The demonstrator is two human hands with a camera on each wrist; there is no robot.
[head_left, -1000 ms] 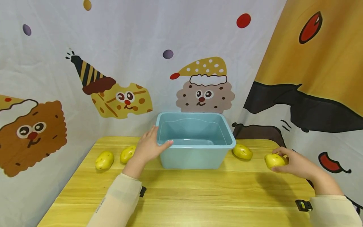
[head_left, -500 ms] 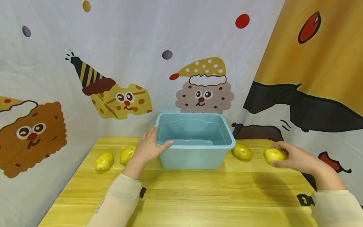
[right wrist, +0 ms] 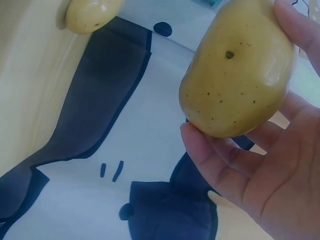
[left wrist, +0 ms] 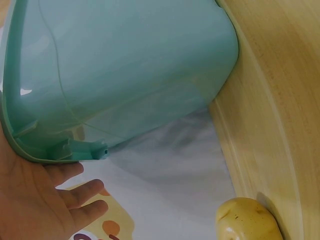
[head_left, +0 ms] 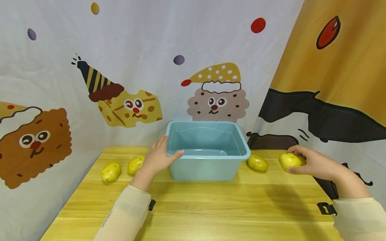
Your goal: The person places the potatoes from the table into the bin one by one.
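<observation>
While aloft, potato tight in R fingers, L fingers apart @ bin rim.

The only print I can spot is a short line of small grey characters on the person's left sleeve. It runs lengthwise along the fabric, close to the outer edge, slanting just as the sleeve does. I squint at it, but the marks are too small and blurred to make out a single letter or figure for sure, so I can't read it out.
</observation>
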